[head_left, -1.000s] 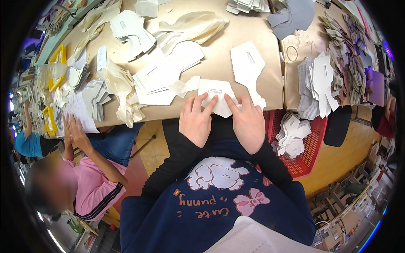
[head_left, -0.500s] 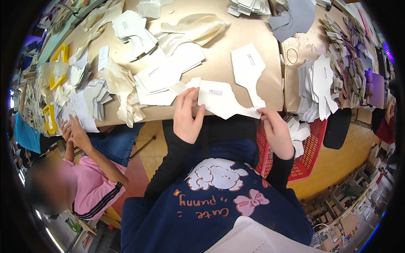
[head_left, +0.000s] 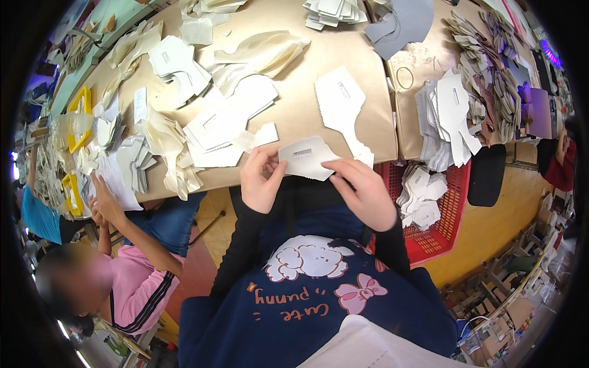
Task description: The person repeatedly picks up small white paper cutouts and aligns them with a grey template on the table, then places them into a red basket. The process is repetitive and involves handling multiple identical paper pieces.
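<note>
Between my two hands, above the table's near edge, is a white cut-out piece (head_left: 305, 156) with a small rectangular printed patch. My left hand (head_left: 261, 182) pinches its left edge between thumb and fingers. The fingers of my right hand (head_left: 367, 191) close on its right side and hide the narrow end. Beyond my right hand, a similar white piece (head_left: 339, 101) lies flat with its narrow end toward me. A pile of white pieces (head_left: 211, 130) lies to the left, and a small white scrap (head_left: 265, 134) is just past my left hand.
Crumpled cream sheets (head_left: 261, 56) lie farther back. Stacked pale pieces (head_left: 451, 116) stand at the right, above a red basket (head_left: 453, 224) holding white pieces. Grey pieces (head_left: 402, 27) lie at the back. A co-worker in a pink top (head_left: 138, 276) sits at my left.
My right hand has moved left along the piece, from its narrow end toward the wide part. The piece is now tilted and slightly bent, and the narrow end no longer shows.
</note>
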